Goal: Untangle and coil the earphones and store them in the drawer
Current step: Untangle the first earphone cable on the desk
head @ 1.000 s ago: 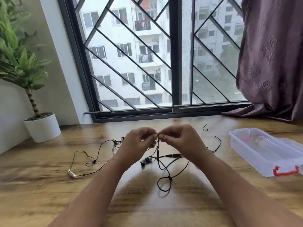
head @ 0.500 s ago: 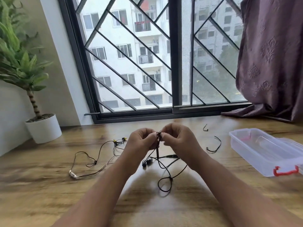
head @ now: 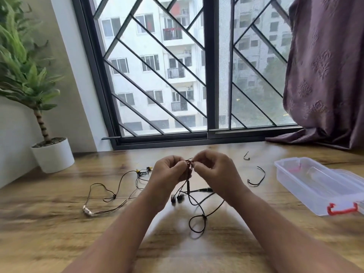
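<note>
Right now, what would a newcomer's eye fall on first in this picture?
Two hands meet in the middle above a wooden table: the left hand and the right hand both pinch a tangle of black earphones, whose cord hangs in loops to the tabletop. A second pair of earphones lies sprawled to the left, and a clear plastic box with a red latch sits at the right edge.

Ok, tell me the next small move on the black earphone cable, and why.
Probably draw the right hand slowly away while the left hand holds the bunch of cable, teasing one strand out. Both hands pinch that bunch between them, and below it the cable hangs in crossed strands down to a knotted loop on the table, so it isn't ready to coil.
</note>
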`<move>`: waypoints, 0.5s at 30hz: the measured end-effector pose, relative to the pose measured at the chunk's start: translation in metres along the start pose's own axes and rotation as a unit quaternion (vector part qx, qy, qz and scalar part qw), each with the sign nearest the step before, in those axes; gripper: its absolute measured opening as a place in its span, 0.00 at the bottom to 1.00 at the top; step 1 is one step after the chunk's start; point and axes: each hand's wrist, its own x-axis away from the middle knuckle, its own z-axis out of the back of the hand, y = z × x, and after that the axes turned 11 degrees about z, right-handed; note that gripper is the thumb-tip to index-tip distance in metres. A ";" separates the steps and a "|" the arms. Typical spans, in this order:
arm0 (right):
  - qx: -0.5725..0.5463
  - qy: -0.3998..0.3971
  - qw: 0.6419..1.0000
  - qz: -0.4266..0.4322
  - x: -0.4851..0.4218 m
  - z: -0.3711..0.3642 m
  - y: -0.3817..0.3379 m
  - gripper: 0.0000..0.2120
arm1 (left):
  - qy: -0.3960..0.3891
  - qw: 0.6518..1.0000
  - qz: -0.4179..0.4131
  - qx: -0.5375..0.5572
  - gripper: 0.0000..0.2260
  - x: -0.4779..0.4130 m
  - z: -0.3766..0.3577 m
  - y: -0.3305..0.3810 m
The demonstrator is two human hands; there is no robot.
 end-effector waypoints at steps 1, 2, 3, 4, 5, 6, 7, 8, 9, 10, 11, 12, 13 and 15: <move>-0.019 -0.003 1.000 -0.024 0.000 -0.001 0.001 0.05 | -0.005 1.000 0.004 0.012 0.04 0.000 0.000 0.000; -0.028 -0.011 0.999 -0.037 0.000 -0.002 0.003 0.04 | -0.007 1.000 0.005 0.017 0.04 0.000 0.000 0.000; -0.025 -0.021 0.999 -0.035 0.000 -0.003 0.004 0.04 | -0.006 1.000 0.005 0.017 0.04 0.000 0.001 0.000; -0.020 -0.029 0.999 -0.028 0.000 -0.003 0.005 0.04 | -0.002 1.000 0.004 0.016 0.05 -0.001 0.002 0.000; -0.017 -0.031 0.999 -0.019 0.001 -0.003 0.004 0.04 | 0.002 1.000 0.003 0.015 0.06 -0.002 0.003 0.000; -0.021 -0.028 0.999 -0.013 0.001 -0.003 0.003 0.05 | 0.003 1.000 0.002 0.015 0.06 -0.002 0.004 -0.001; -0.027 -0.026 0.999 -0.007 0.001 -0.003 0.003 0.05 | 0.001 1.000 0.000 0.015 0.07 -0.002 0.004 -0.001; -0.030 -0.026 0.999 0.001 0.001 -0.002 0.003 0.05 | -0.002 1.000 -0.003 0.014 0.07 -0.002 0.004 -0.001; -0.023 -0.027 0.999 0.011 0.001 -0.001 0.003 0.04 | -0.004 1.000 -0.004 0.011 0.06 -0.002 0.004 -0.001; -0.010 -0.029 0.999 0.021 0.001 -0.001 0.003 0.04 | -0.003 1.000 -0.005 0.009 0.06 -0.002 0.004 -0.001; 0.004 -0.030 0.999 0.028 0.001 0.000 0.004 0.03 | 0.000 1.000 -0.006 0.008 0.05 -0.002 0.003 -0.001; 0.012 -0.027 0.999 0.030 0.000 0.000 0.004 0.03 | 0.004 1.000 -0.005 0.010 0.03 -0.002 0.003 -0.001; 0.012 -0.022 0.999 0.028 -0.001 0.000 0.004 0.02 | 0.007 1.000 -0.004 0.015 0.02 -0.001 0.003 0.000; -0.020 -0.013 1.000 0.005 -0.001 0.000 0.003 0.02 | 0.010 0.999 0.000 0.031 0.04 0.000 0.002 0.001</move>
